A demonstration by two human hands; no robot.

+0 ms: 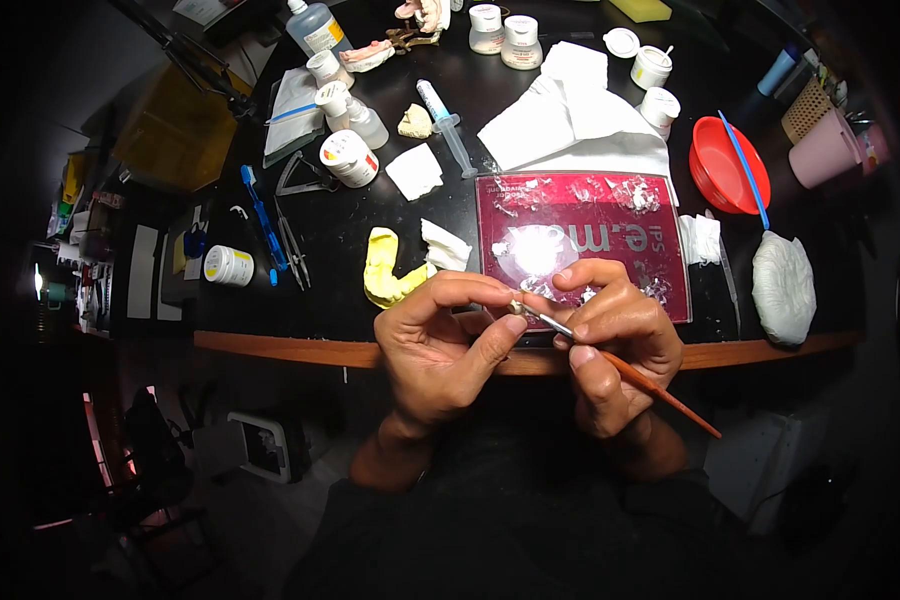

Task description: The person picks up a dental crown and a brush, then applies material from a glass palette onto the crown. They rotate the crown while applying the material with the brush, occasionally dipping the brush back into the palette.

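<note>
Between the thumb and fingertips of my left hand (440, 345) is pinched a small tooth-coloured piece (516, 308), which looks like a dental crown. My right hand (625, 345) grips a fine paintbrush (662, 393) with a reddish-brown handle and a metal ferrule. The brush points left, its tip right at the small piece; the fingertips partly cover that spot. Both hands are close together over the table's front edge. Just beyond them lies a dark red mixing plate (585, 235) with white smears and scraps. A yellow U-shaped impression (382, 275) rests beyond my left hand.
White paper towels (580, 120) lie behind the plate. To the right are a red bowl (715, 185) with a blue stick across it and a white wad (783, 288). Leftward are jars (349, 158), a syringe (445, 125), tweezers (291, 240) and a blue toothbrush (263, 228). The wooden edge (290, 347) runs along the front.
</note>
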